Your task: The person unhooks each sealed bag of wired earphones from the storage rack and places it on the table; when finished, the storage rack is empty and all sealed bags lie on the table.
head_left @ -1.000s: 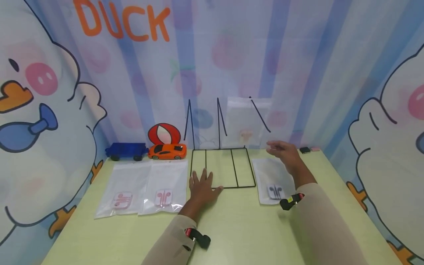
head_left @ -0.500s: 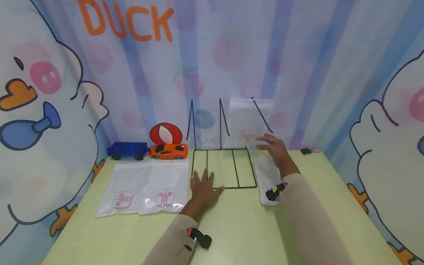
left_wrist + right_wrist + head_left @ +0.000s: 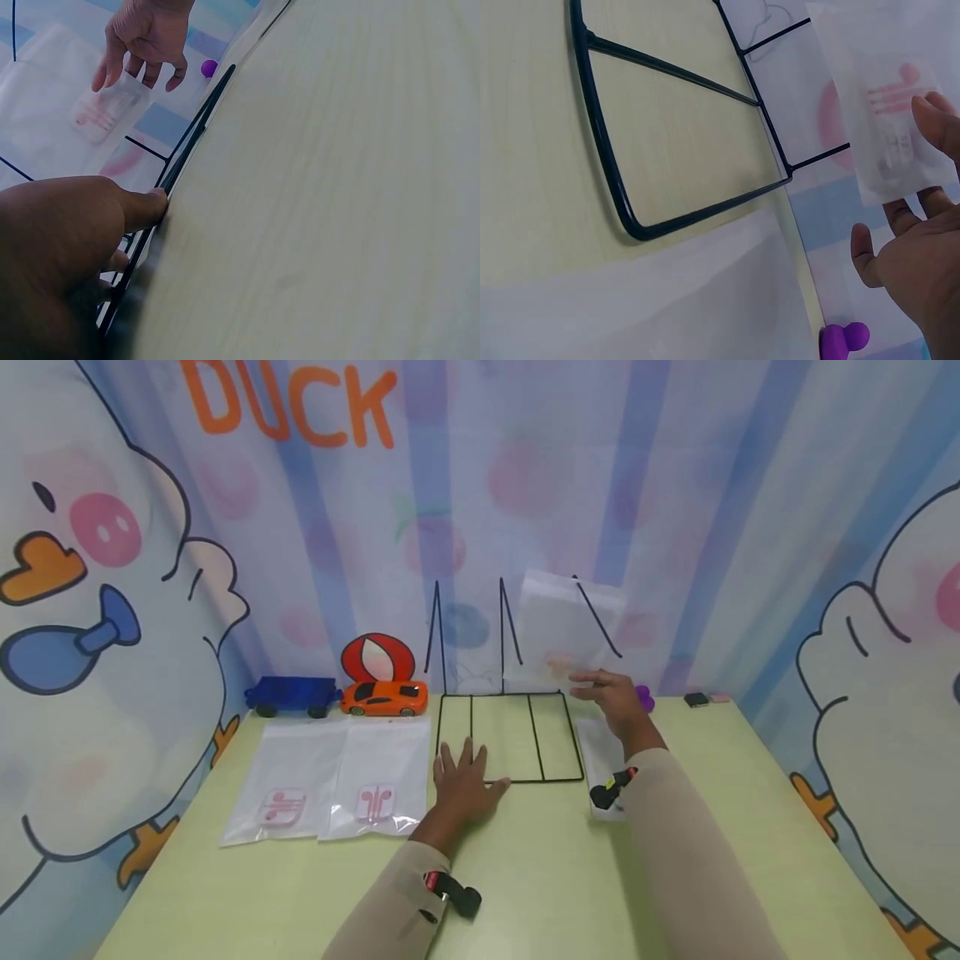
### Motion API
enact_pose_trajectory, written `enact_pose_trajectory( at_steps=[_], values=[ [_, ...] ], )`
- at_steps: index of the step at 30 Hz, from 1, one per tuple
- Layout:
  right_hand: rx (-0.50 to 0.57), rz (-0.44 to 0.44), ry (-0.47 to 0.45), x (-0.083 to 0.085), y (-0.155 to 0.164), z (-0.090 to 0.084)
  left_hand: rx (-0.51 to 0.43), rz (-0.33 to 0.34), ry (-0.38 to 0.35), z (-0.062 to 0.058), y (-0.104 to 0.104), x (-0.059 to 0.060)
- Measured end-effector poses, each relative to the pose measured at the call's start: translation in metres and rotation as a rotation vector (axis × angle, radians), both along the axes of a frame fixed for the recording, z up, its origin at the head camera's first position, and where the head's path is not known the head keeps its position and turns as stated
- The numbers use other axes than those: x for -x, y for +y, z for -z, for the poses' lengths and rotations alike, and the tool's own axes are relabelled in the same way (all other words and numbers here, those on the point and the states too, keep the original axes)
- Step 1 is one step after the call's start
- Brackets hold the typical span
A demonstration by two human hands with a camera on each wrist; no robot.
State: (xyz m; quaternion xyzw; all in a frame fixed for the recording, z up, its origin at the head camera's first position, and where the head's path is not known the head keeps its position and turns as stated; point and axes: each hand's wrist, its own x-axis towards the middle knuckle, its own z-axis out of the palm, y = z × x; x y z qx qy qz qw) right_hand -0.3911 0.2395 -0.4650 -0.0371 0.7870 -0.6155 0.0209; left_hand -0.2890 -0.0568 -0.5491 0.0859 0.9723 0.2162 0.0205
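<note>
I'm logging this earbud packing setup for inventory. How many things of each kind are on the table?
Clear bags with earbuds: 4, namely two flat at the left, one flat under the right arm, one standing in the rack
Toy cars: 2, blue and orange
Wire rack: 1
Purple knob: 1
Small dark block: 1
Total: 9
</note>
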Motion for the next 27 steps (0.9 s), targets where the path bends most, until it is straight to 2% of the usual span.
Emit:
enact_pose_trajectory(
  at_steps=[6,13,19,23,27],
  values=[
    [-0.009,0.035,0.004,0.002,-0.001,0.004,0.008,-0.001,-0.009,0.0,0.001,0.0],
    [0.056,0.102,0.047,0.003,-0.004,0.008,-0.001,-0.004,0.004,-0.001,0.002,0.0],
    [0.061,0.171,0.069,-0.002,0.0,0.008,-0.01,0.002,0.006,0.0,0.003,-0.001],
    [0.02,0.181,0.112,-0.008,0.006,0.004,-0.025,-0.005,0.027,-0.005,0.003,0.0],
    [-0.026,0.155,0.134,-0.017,0.011,0.003,-0.013,-0.008,0.021,-0.006,0.002,0.0]
  ],
)
